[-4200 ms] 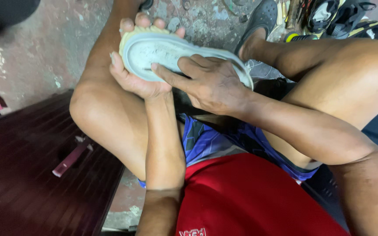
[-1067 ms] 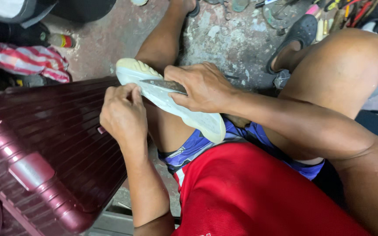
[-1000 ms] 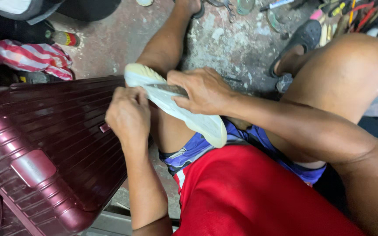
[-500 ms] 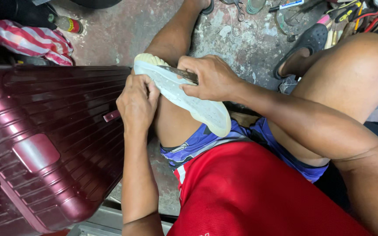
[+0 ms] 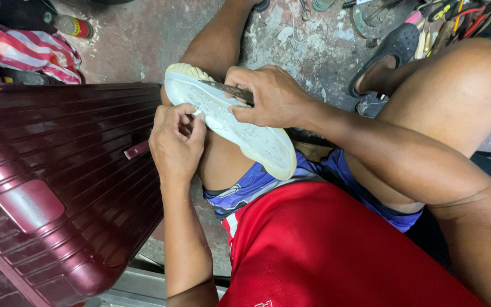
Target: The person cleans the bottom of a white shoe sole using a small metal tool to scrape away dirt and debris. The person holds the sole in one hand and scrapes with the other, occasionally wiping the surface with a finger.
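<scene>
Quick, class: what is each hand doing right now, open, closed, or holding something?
Left hand: closed, fingers pinching at the edge of the white shoe sole.
Right hand: closed on the sole, pressing a thin metal tool against it.

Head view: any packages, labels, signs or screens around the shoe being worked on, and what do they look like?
Small bottle with a red and yellow label: lying on the floor top left, dark cap.
Red and white striped plastic bag: crumpled, top left, behind the maroon ribbed hard-shell suitcase.
No signs or screens.

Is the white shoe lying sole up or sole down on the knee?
Sole up. The white shoe shows its flat pale outsole to the camera, resting across the knee, held by the right hand.
</scene>
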